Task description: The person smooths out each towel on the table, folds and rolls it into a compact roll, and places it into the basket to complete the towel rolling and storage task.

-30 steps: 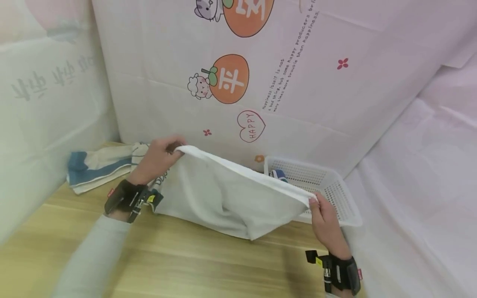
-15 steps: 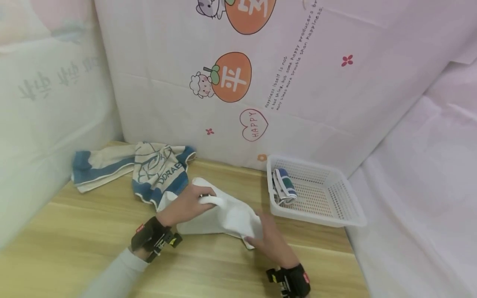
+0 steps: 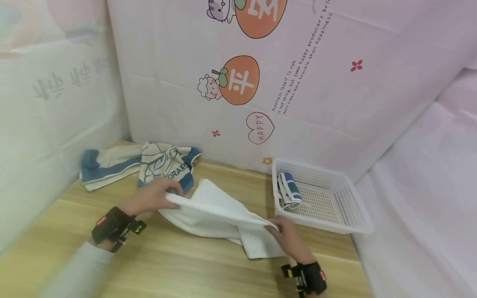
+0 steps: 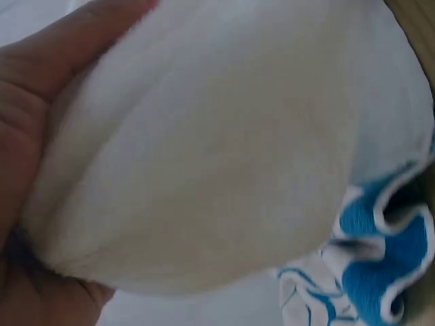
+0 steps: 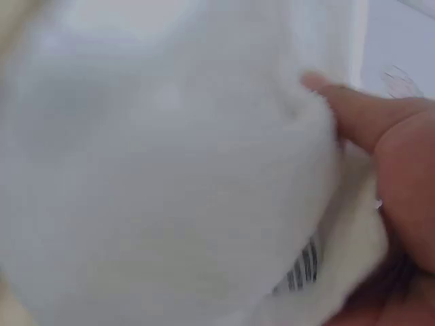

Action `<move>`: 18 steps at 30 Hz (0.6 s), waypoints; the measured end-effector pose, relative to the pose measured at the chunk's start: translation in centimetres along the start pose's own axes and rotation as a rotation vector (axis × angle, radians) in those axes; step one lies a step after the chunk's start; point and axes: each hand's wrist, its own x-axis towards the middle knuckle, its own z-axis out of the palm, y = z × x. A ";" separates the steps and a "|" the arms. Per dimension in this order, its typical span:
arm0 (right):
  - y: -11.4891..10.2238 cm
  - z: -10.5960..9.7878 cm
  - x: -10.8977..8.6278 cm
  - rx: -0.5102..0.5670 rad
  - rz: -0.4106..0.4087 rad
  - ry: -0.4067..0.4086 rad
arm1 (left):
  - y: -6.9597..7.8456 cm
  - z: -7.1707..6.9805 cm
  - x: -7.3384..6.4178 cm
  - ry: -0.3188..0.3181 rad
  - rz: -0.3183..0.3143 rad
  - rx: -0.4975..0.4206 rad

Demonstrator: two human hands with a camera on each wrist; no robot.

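Note:
A white towel [image 3: 208, 215] stretches between my two hands over the wooden table, one edge raised and the rest drooping in loose folds. My left hand [image 3: 158, 194] pinches its left end, close in front of a blue-and-cream towel. At the other end my right hand [image 3: 287, 236] grips the edge, and a corner of the cloth hangs below those fingers. In the left wrist view the white towel [image 4: 224, 156] fills most of the frame, with the thumb along its edge. The right wrist view shows the thumb pressed on the towel [image 5: 170, 170], near a small striped patch.
The crumpled blue-and-cream towel [image 3: 160, 161] with lettering lies at the back left. At the back right stands a white perforated basket [image 3: 354, 207] holding a rolled striped towel [image 3: 290, 190]. Printed cloth walls [image 3: 316, 132] enclose the wooden table [image 3: 193, 273].
The raised white towel came down toward the table and was bunched with the hands closer together. Now the hands have spread apart again, drawing its edge out between them.

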 end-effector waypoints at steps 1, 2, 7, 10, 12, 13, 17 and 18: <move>-0.1 -1.0 0.5 0.009 -0.026 0.018 | -0.5 -0.4 -0.1 -0.007 -0.007 0.011; -0.2 -2.0 1.0 0.003 -0.037 0.034 | -0.9 -0.7 -0.2 -0.009 -0.011 0.023; -1.5 -6.7 4.9 -0.069 0.038 -0.022 | -2.5 -2.8 0.3 0.016 -0.063 0.103; -1.8 -8.9 7.4 -0.072 0.050 -0.043 | -3.0 -4.3 1.2 0.052 -0.125 0.135; -1.8 -10.3 8.7 -0.087 0.012 -0.009 | -3.3 -5.4 1.9 0.083 -0.164 0.135; -1.9 -11.1 9.3 -0.093 -0.011 0.013 | -3.5 -6.0 2.2 0.101 -0.170 0.141; -2.2 -13.9 10.9 -0.124 -0.080 0.103 | -4.3 -8.8 3.0 0.199 -0.183 0.164; -2.2 -14.6 11.3 -0.134 -0.087 0.126 | -4.4 -9.6 3.1 0.235 -0.181 0.179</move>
